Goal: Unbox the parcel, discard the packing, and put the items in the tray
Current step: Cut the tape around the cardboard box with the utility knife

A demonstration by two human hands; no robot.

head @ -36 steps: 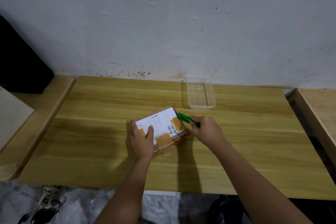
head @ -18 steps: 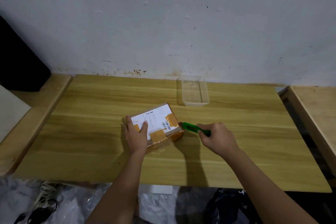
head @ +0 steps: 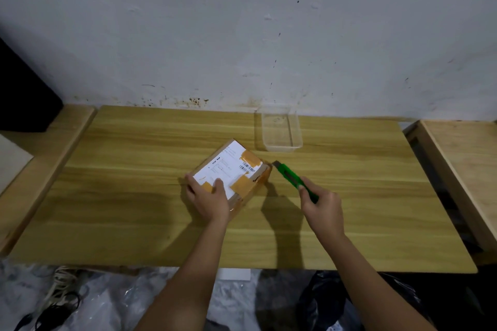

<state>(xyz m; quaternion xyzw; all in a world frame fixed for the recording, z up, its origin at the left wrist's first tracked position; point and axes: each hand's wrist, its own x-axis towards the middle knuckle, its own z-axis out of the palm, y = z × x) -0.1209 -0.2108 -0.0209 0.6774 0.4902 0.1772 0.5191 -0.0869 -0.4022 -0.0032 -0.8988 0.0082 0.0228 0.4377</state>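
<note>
A small cardboard parcel [head: 233,166] with a white label and tan tape lies mid-table. My left hand [head: 208,197] presses on its near corner, thumb on top. My right hand [head: 321,207] grips a green box cutter [head: 291,177], whose tip sits at the parcel's right corner. A clear plastic tray [head: 281,129] stands empty behind the parcel, near the wall.
The wooden table [head: 134,183] meets a white wall at the back. A lower wooden surface [head: 468,158] adjoins on the right and another [head: 40,158] on the left, with a black object [head: 24,99]. Plastic wrap and cables [head: 59,301] lie on the floor.
My right hand has drawn the cutter back from over the parcel's top to its right corner. The parcel has turned slightly under my left hand.
</note>
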